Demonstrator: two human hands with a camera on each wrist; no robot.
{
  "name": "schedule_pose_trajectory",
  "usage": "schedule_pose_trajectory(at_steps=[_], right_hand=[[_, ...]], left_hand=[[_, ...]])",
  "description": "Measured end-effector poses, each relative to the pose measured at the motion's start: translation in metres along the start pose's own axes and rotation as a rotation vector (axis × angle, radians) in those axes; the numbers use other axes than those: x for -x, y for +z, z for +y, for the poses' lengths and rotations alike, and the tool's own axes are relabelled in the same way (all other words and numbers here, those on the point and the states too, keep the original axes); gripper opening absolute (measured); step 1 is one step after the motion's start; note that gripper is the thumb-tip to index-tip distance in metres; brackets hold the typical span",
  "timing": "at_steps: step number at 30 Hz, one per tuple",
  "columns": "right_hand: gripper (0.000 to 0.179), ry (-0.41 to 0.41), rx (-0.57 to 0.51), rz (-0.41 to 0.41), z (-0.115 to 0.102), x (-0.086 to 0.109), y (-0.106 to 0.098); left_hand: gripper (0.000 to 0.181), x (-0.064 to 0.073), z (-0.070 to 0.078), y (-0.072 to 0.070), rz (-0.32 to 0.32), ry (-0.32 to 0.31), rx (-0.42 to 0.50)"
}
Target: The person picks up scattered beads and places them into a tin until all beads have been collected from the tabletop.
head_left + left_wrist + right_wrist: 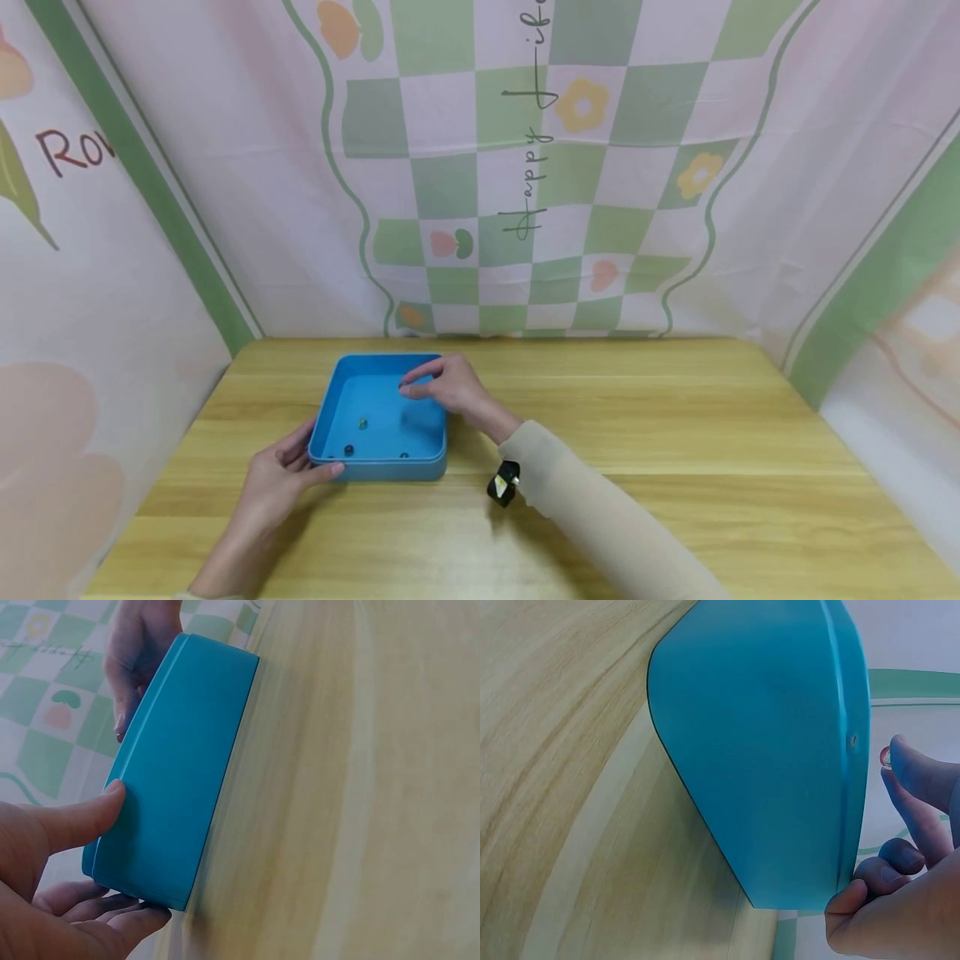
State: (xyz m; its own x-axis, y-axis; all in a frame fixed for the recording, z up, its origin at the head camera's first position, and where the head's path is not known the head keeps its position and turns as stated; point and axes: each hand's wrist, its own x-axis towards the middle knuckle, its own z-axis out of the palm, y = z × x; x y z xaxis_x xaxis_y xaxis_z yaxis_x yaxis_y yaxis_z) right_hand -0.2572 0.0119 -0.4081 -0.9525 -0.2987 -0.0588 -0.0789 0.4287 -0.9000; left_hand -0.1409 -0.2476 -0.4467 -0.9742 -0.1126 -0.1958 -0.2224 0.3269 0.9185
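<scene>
A shallow blue square box point(386, 471) stands open-topped on the wooden table. At its near left corner my left hand point(279, 477) grips the box, thumb on the front wall and fingers around the side in the left wrist view. Over the far right part of the box, my right hand point(457, 385) pinches a small clear marble with red in it point(886, 757) between thumb and forefinger, above rim height. Its other fingers curl close to the rim. On the box floor lie several marbles, among them a greenish one point(362, 423) and a dark one point(348, 450).
The wooden table point(637, 417) extends to the right of the box. Behind it hangs a curtain point(510, 183) with green checks and flowers. A small black device point(503, 483) sits at my right wrist, by the sleeve point(600, 508).
</scene>
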Motion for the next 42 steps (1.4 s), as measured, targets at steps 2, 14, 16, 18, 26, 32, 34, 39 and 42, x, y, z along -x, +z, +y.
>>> schedule_pose_trajectory(at_steps=[2,14,16,18,26,32,34,39,42], right_hand=[[0.013,0.004,0.006,0.0,0.0,0.0,0.0],[0.019,0.005,-0.044,-0.013,0.0,0.001,-0.008],[0.021,0.002,-0.067,-0.018,0.001,0.003,-0.012],[0.024,-0.004,-0.073,-0.022,0.002,0.004,-0.016],[0.029,-0.034,-0.101,-0.032,0.009,0.01,-0.029],[0.027,-0.045,-0.149,-0.024,0.013,0.016,-0.041],[0.026,-0.052,-0.168,-0.023,0.015,0.018,-0.044],[0.028,-0.078,-0.201,-0.03,0.021,0.02,-0.051],[0.031,-0.076,-0.206,-0.026,0.025,0.022,-0.054]], left_hand=[[0.095,0.0,0.0,0.0,0.0,0.003,-0.002],[0.095,0.0,0.001,0.0,-0.004,0.004,-0.008],[0.095,0.0,0.001,0.001,-0.004,0.003,-0.006],[0.095,0.0,0.001,0.001,-0.003,0.003,-0.001],[0.094,0.0,0.002,0.001,-0.004,0.007,-0.008],[0.093,-0.001,0.001,0.001,-0.001,0.006,-0.013],[0.093,-0.001,0.0,0.001,0.0,0.008,-0.016],[0.093,-0.002,0.0,0.001,-0.001,0.006,-0.004],[0.093,-0.002,0.0,0.001,-0.002,0.005,0.006]])
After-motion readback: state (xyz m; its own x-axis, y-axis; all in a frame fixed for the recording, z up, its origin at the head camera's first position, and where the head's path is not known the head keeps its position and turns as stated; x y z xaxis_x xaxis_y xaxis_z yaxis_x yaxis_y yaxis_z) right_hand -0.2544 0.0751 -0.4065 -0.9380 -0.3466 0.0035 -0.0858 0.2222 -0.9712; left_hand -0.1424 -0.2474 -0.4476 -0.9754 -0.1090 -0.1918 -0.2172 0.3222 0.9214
